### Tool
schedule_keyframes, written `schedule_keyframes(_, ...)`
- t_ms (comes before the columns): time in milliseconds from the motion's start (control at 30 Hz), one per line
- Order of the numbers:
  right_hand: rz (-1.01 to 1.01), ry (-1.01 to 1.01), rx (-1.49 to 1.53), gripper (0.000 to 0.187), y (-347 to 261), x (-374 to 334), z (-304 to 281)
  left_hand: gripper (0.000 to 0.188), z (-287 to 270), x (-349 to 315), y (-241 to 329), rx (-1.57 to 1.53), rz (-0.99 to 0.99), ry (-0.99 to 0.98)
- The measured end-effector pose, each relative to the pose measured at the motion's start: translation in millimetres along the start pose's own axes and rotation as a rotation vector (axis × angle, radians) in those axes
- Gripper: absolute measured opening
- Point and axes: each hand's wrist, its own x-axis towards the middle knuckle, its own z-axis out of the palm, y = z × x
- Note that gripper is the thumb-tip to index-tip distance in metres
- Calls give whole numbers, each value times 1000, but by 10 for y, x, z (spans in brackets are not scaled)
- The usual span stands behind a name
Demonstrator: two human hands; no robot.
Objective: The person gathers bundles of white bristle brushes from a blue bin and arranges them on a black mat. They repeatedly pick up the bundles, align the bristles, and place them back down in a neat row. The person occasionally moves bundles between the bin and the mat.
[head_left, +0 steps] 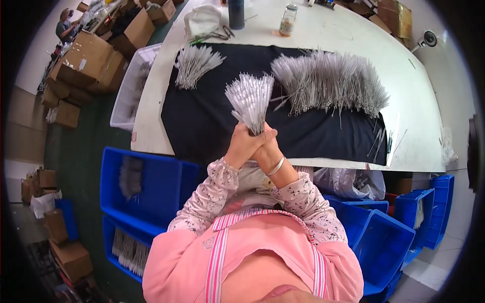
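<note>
Beside both hands [254, 144] clasping a brush bundle [251, 100], blue bins [151, 187] with seemingly similar brushes [130, 177].

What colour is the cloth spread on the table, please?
Black, seen in the head view: cloth on the white table.

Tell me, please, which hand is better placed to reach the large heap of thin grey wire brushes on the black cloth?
Probably the right hand. Both hands clasp the fanned bundle of thin grey wire brushes, but the large heap lies on the black cloth to the right, while the left hand sits farther from it.
</note>
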Motion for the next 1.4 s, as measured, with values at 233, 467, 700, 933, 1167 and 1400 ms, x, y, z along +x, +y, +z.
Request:
schedule_keyframes(233,-45,211,-365,24,57,-310,-38,41,96,-164,-63,-352,-125,137)
schedule_keyframes(467,-633,-72,-770,18,-286,-290,-17,20,-235,-198,158,-640,-293,-29)
schedule_keyframes(700,-265,-317,-845,23,-435,-260,181,31,-305,-265,70,-658,-339,-118)
schedule_keyframes(933,-312,-311,-704,18,-300,-194,186,23,-328,-281,-2,-504,-265,69)
schedule_keyframes(1167,-116,-330,-760,24,-313,-133,192,23,-361,-305,-59,-511,-224,134)
schedule_keyframes(1400,-154,-261,-533,13,-257,-255,317,23,-347,-270,-174,-638,-128,128)
